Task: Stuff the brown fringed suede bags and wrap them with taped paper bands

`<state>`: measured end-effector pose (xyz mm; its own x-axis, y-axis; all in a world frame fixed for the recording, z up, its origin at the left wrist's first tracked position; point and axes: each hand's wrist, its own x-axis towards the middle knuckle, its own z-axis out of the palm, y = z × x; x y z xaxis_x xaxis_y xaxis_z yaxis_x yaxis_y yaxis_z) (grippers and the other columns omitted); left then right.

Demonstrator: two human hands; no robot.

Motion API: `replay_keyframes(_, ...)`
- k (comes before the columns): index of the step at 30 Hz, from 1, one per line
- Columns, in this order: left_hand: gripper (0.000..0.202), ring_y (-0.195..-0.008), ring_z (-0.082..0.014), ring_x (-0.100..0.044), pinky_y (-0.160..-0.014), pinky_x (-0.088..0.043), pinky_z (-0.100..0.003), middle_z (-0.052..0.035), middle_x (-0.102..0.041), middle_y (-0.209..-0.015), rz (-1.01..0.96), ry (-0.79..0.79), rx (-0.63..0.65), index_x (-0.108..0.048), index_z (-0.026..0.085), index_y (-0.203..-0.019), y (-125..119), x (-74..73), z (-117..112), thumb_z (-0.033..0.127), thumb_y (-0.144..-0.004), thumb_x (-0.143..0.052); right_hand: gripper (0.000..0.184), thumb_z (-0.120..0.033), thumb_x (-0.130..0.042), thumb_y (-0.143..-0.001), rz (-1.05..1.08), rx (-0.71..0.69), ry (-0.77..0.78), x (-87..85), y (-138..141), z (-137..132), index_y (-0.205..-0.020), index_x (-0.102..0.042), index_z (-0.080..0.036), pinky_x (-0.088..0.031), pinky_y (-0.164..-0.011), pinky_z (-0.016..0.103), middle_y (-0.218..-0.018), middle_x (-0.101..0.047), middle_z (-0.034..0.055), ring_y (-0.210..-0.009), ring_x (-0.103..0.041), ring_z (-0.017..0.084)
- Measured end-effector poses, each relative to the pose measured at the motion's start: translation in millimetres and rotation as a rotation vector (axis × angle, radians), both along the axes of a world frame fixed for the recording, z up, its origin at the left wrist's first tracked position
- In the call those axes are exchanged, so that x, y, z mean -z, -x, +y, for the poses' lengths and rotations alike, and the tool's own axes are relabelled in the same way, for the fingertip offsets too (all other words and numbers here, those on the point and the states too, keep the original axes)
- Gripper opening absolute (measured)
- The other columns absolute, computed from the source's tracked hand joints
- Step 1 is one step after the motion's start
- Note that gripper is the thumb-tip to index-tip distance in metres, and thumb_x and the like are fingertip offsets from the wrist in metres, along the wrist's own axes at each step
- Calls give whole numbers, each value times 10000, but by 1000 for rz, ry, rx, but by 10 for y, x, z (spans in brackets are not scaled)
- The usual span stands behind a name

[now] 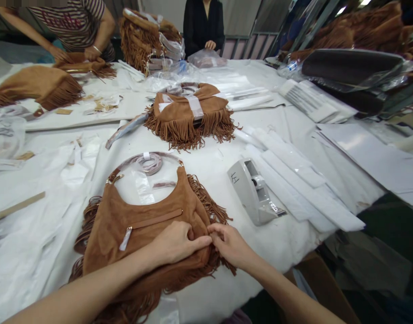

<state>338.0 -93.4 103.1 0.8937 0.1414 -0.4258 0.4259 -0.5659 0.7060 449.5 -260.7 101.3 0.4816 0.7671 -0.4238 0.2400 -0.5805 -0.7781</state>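
A brown suede handbag (149, 220) with fringed sides lies flat on the white-covered table before me. My left hand (179, 243) rests on its lower right part, fingers curled and thumb stretched towards the side edge. At that same edge, my right hand (228, 243) pinches the bag where the fringe begins; what exactly lies between the fingertips is hidden. A zip with a wrapped puller (125, 239) crosses the bag's front. Inside the handle's arch lies a coiled strap (150, 163) in wrapping.
A grey tape dispenser (255, 191) stands right of the bag, beside white foam strips (294, 180). Beyond is another fringed bag (189, 108). Stacked bags (149, 40) and two people are at the back. Dark plastic-wrapped pieces (351, 67) lie far right.
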Motion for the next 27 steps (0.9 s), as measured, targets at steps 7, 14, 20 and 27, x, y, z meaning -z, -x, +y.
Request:
replay_keyframes(7,199,-489,-105,-376,-495,-210,-254,36,-414,-506,56,48,-219,-478,171,-541,-46,198,-245,275,-701,-531,274,-217,-465,-815,233,150,-13,83,128,-77,-991,-662,-143,-453,-549,232,-741,-656,24,-594,-579,129)
replay_keyframes(14,200,-526,-79,-323,-498,-228,-213,68,-352,-547,-89,550,-367,-413,179,-581,113,332,-203,293,-711,-514,212,-300,-539,-789,-136,173,101,-67,143,63,-695,-670,-162,-394,-574,240,-666,-664,20,-639,-588,151)
replay_keyframes(20,244,-533,-69,-339,-496,-241,-197,67,-408,-586,-98,836,-379,-457,165,-668,164,348,-181,360,-723,-593,235,-370,-614,-718,-119,120,197,-60,109,237,-602,-593,-166,-264,-471,228,-552,-551,-17,-530,-459,109)
replay_keyframes(27,249,-525,-66,-325,-495,-247,-196,69,-410,-590,-111,939,-366,-486,158,-695,170,412,-120,383,-731,-587,189,-258,-515,-709,90,41,104,174,77,302,-564,-413,-192,-177,-448,224,-513,-329,-73,-494,-291,74)
